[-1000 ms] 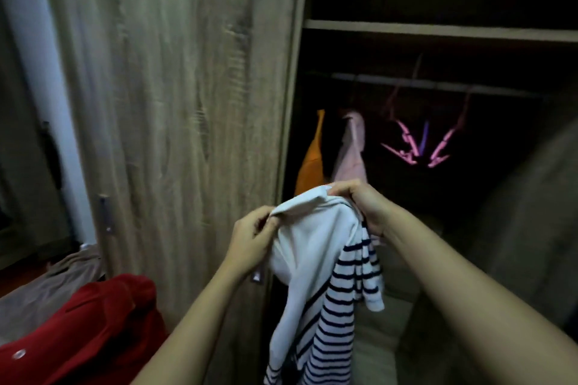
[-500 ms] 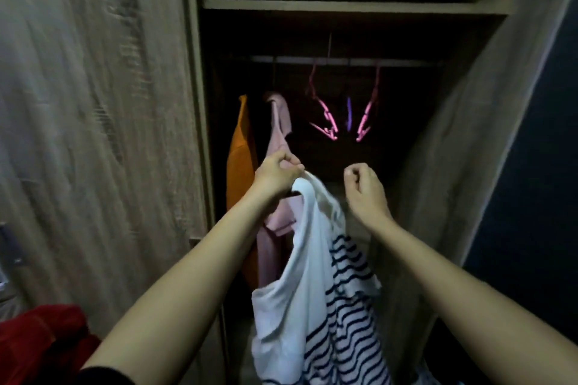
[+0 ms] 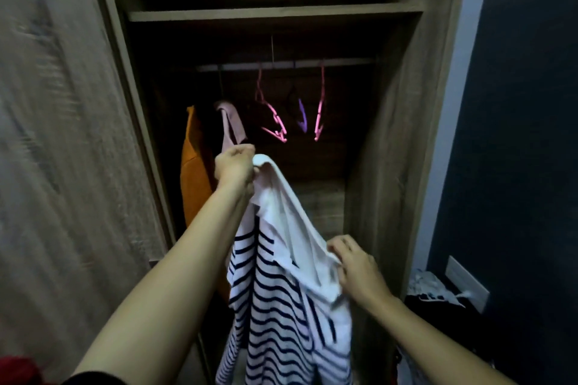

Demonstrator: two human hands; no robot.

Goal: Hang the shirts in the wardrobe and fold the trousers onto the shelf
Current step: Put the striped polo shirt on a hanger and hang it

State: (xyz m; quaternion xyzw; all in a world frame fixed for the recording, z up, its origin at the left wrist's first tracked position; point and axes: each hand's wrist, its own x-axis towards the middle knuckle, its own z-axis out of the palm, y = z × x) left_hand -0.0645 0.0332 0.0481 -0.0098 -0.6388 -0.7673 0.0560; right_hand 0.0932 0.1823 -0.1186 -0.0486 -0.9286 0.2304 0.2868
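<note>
Head camera view: a white shirt with navy stripes (image 3: 281, 300) is hanging in front of an open wardrobe (image 3: 403, 122), held up by a person's two bare hands. The left hand (image 3: 235, 167) is raised highest, its fingers (image 3: 247, 150) closing tightly around a bunched white edge at the top of the shirt, just in front of the garments already inside. The right hand (image 3: 356, 269) is sitting lower and to the right, its fingers (image 3: 339, 247) curling over and pinching the white fabric where it is draping down from the left hand's grip. Below both hands the striped part of the shirt is falling loose toward the bottom of the frame. Behind the left hand, a pale pink garment (image 3: 231, 125) and an orange garment (image 3: 194, 166) are hanging side by side at the left end of the rail (image 3: 344, 62). Further right on the rail, two pink hangers (image 3: 275, 125) and a purple hanger (image 3: 301, 117) are dangling bare, well apart from the shirt. A wooden shelf (image 3: 272, 13) is running across the wardrobe above the rail. The wardrobe door (image 3: 62, 134) is filling the left of the frame, blurred. At the lower right, beside a dark blue wall (image 3: 516, 103), a heap of dark and white cloth (image 3: 438, 297) is lying near a wall socket (image 3: 467, 286). A red item (image 3: 18, 369) is showing at the bottom left corner.
</note>
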